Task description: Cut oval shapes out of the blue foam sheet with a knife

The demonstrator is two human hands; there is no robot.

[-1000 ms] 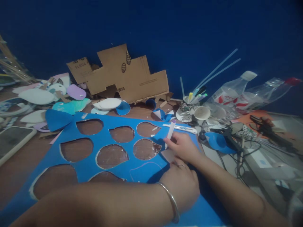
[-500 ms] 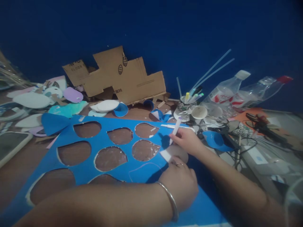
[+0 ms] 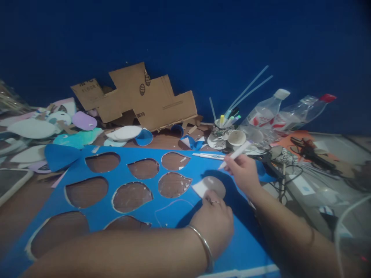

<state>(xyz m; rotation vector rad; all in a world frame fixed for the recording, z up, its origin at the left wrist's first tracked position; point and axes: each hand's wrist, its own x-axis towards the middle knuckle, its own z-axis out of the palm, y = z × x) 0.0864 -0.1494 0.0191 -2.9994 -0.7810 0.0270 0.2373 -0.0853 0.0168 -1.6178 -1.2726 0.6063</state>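
Observation:
A white teardrop-shaped cutout (image 3: 211, 185) lies on the blue foam board (image 3: 162, 214). My left hand (image 3: 213, 218), with a ring and a silver bracelet, has its curled fingertips pressed on the cutout's near edge, holding it against the board. Beyond it, my right hand (image 3: 243, 172) pinches a white marker (image 3: 236, 154) with a pale purple end. The marker's tip points down and left, just above the board and apart from the cutout. A utility knife (image 3: 208, 156) lies along the board's far edge. Several teardrop holes pierce the board, and a thin curved line is drawn left of my left hand.
Brown cardboard (image 3: 150, 100) leans against the blue wall. Foam cutouts (image 3: 31, 128) pile up at the left. A patterned pen cup (image 3: 218, 129), a paper cup (image 3: 237, 137) and plastic bottles (image 3: 265, 112) stand behind. Cables (image 3: 282, 183) and scraps clutter the right side.
My right hand has moved right with the marker, away from the cutout's edge, and the marker has tilted over. My left hand stays on the cutout. The whole view has shifted slightly.

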